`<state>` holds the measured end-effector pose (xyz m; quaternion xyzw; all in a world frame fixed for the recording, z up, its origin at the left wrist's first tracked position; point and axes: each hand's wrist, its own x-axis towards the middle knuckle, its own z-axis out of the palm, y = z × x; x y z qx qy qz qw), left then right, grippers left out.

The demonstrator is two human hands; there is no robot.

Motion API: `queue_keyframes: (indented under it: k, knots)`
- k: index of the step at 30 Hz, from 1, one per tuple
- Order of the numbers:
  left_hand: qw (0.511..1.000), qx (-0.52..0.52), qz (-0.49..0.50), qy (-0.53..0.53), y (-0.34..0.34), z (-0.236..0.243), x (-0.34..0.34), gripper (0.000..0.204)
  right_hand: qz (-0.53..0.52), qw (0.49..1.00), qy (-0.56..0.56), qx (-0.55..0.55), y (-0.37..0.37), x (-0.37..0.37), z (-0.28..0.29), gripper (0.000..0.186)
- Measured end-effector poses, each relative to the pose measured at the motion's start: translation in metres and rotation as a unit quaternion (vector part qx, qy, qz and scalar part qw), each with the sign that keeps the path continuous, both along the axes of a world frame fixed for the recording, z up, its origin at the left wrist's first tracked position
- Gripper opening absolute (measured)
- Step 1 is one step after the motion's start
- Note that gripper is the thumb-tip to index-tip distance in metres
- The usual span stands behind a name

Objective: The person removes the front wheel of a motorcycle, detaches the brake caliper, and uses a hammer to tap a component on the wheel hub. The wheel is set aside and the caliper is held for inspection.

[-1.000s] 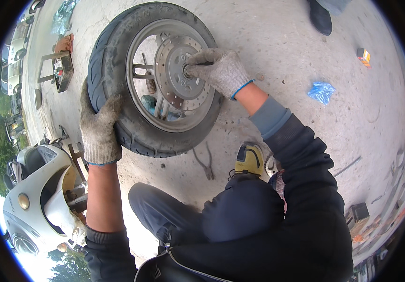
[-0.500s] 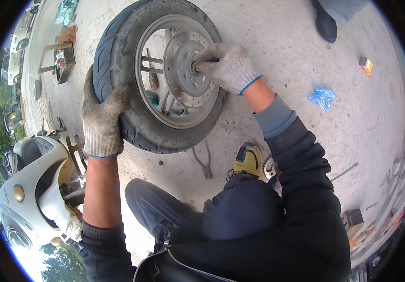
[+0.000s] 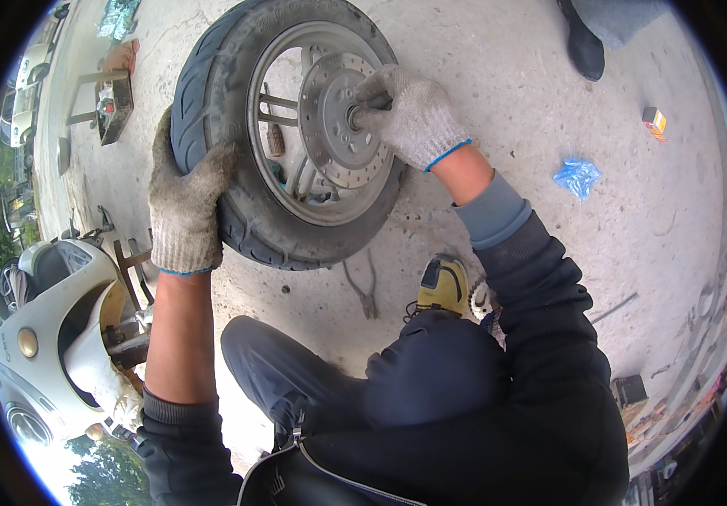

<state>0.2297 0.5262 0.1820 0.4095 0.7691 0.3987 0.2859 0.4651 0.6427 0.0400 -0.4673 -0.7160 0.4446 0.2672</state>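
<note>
A scooter wheel with a black tyre and grey rim stands tilted in front of me. Its drilled brake disc faces right, toward me. My left hand, in a dirty knitted glove, grips the tyre's left side, thumb on the sidewall and fingers behind the tread. Gloved likewise, my right hand has its fingertips pinched together at the hub's centre hole. Whatever lies between those fingertips is hidden. Through the spokes shows a screwdriver handle on the floor.
Pliers lie below the wheel, near my yellow shoe. To the right are a blue plastic bag and a small orange box. A light-coloured scooter stands left; a tool tray sits beyond. Another person's shoe is at the top.
The wheel has shifted slightly to the right and up in the picture, both hands staying on it. My right fingertips remain at the hub.
</note>
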Motion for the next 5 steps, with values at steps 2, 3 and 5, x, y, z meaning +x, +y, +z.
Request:
queue_keyframes:
  k: [2, 3, 5]
  knots:
    - [1.0, -0.002, -0.004, 0.012, -0.0003, -0.0002, -0.0003, 0.094, 0.04, 0.999, 0.019, -0.029, -0.001, 0.0017, 0.0005, 0.028]
    - [1.0, -0.005, 0.001, 0.004, -0.0015, 0.0002, 0.0002, 0.094, 0.042, 0.999, 0.02, -0.025, -0.0015, 0.0013, 0.0008, 0.028]
    - [1.0, -0.005, 0.004, -0.005, -0.0013, 0.0003, 0.0, 0.093, 0.051, 0.999, 0.001, -0.017, 0.0004, 0.002, 0.0013, 0.03]
